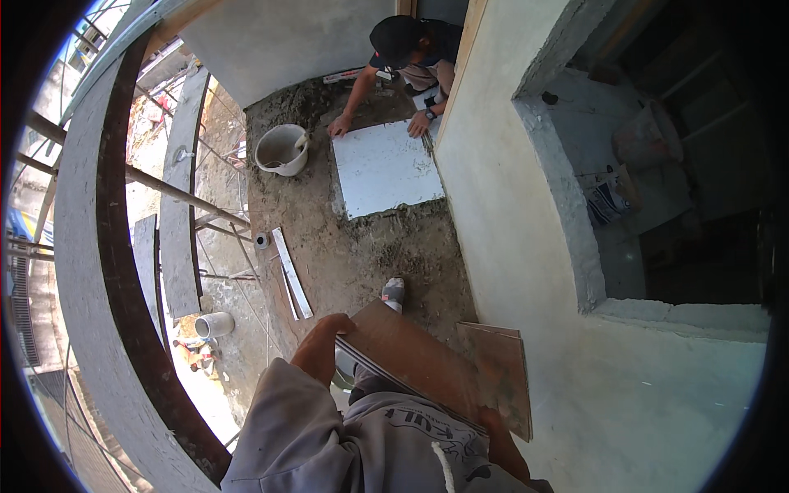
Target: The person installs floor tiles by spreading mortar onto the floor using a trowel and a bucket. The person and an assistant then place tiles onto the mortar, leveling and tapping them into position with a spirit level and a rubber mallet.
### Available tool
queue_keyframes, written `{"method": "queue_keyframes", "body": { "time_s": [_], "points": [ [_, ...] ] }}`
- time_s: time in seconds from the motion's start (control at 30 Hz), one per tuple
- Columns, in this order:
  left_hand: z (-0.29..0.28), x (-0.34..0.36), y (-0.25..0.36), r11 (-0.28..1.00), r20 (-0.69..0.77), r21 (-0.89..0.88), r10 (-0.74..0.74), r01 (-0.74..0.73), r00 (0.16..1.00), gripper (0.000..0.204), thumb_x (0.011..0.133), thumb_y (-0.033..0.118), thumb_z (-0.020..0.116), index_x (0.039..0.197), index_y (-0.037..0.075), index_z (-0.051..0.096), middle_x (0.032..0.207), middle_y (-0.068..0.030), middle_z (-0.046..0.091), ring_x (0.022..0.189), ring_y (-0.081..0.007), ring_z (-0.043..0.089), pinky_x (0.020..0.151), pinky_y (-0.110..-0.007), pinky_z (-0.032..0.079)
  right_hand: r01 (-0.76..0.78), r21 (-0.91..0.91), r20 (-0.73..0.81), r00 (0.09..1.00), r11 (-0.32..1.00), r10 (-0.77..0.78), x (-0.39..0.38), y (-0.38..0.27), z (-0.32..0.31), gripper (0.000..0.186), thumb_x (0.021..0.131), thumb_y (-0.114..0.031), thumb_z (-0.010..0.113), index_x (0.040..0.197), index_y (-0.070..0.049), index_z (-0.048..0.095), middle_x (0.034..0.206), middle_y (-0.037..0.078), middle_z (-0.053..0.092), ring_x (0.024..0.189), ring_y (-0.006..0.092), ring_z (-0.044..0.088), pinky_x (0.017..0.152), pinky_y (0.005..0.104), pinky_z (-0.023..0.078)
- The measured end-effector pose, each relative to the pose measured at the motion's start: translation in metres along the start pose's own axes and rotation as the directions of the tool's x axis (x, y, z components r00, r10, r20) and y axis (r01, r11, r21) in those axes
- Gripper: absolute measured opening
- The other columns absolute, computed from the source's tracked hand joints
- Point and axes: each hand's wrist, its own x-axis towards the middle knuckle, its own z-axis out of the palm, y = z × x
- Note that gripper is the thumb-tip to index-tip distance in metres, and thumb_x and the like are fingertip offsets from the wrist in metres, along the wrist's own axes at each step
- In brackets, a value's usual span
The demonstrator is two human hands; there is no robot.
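A large brown-faced tile (415, 353) is held at a slant in front of my body. Light lines along its lower left edge suggest more than one layer. My left hand (335, 325) is closed around its upper left corner. At its lower right end my right hand (491, 421) grips the edge, with the fingers partly hidden. More brown tiles (508, 374) lean by the wall just right of it. Farther ahead, a white square tile (386, 168) lies on the mortar. A co-worker (411, 49) crouches behind it, both hands at its far edge.
A grey bucket (275, 167) with something in it stands left of the white tile. Pale strips (290, 271) lie on the rough floor (370, 246). Planks (90, 246) and scaffold poles (185, 193) border the open left side. A plastered wall (493, 189) with a window opening rises right.
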Motion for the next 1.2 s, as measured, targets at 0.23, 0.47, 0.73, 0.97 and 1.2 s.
{"method": "queue_keyframes", "body": {
  "time_s": [0.23, 0.47, 0.73, 0.97, 1.2],
  "points": [
    [-0.008, -0.003, 0.042, 0.992, 0.005, 0.112, 0.062, -0.062, 0.998, 0.059, 0.079, 0.052, 0.055, 0.116, 0.006, 0.060, 0.120, -0.0141, 0.058, 0.113, -0.0299, 0.053, 0.093, -0.041, 0.041, -0.264, 0.453, 0.125, 0.965, 0.851, 0.232, -0.019, -0.008, 0.053, 0.042, 0.091, -0.023, 0.035, 0.122, 0.002, 0.048, 0.113, 0.027, 0.056, 0.106, 0.0368, 0.056, 0.090, 0.0446, 0.044],
    [0.004, 0.000, 0.093, 0.962, 0.047, 0.265, 0.052, -0.063, 0.998, 0.057, 0.079, 0.052, 0.057, 0.117, 0.009, 0.060, 0.121, -0.0109, 0.058, 0.113, -0.0281, 0.054, 0.092, -0.043, 0.041, -0.350, 0.828, 0.137, 0.884, 0.439, 0.447, -0.036, -0.011, 0.128, 0.062, 0.089, -0.050, 0.041, 0.099, 0.009, 0.059, 0.097, 0.024, 0.062, 0.088, 0.0324, 0.063, 0.075, 0.0417, 0.049],
    [0.034, 0.003, 0.173, 0.933, 0.094, 0.343, 0.078, -0.106, 0.992, 0.064, 0.078, 0.057, 0.056, 0.117, 0.007, 0.060, 0.119, -0.0110, 0.059, 0.112, -0.0281, 0.055, 0.093, -0.042, 0.041, -0.385, 0.913, 0.293, 0.845, 0.131, 0.447, -0.030, 0.023, 0.236, 0.061, 0.090, -0.049, 0.040, 0.096, 0.008, 0.060, 0.078, 0.022, 0.062, 0.063, 0.0311, 0.063, 0.053, 0.0430, 0.050],
    [0.077, 0.023, 0.230, 0.895, 0.050, 0.428, 0.117, -0.127, 0.992, 0.061, 0.082, 0.050, 0.054, 0.128, 0.011, 0.051, 0.133, -0.0088, 0.049, 0.120, -0.0312, 0.048, 0.096, -0.045, 0.040, -0.446, 0.894, 0.401, 0.770, -0.031, 0.496, -0.034, 0.040, 0.263, 0.059, 0.092, -0.050, 0.039, 0.098, 0.004, 0.061, 0.080, 0.017, 0.062, 0.063, 0.0245, 0.061, 0.057, 0.0389, 0.049],
    [0.113, 0.056, 0.254, 0.852, 0.081, 0.502, 0.124, -0.148, 0.989, 0.044, 0.083, 0.033, 0.052, 0.119, 0.009, 0.059, 0.129, -0.0101, 0.053, 0.121, -0.0310, 0.047, 0.095, -0.045, 0.041, -0.462, 0.833, 0.546, 0.776, -0.306, 0.316, -0.044, 0.057, 0.221, 0.052, 0.093, -0.050, 0.039, 0.086, -0.001, 0.058, 0.056, 0.010, 0.051, 0.035, 0.0224, 0.045, 0.032, 0.0369, 0.036]
  ]
}}
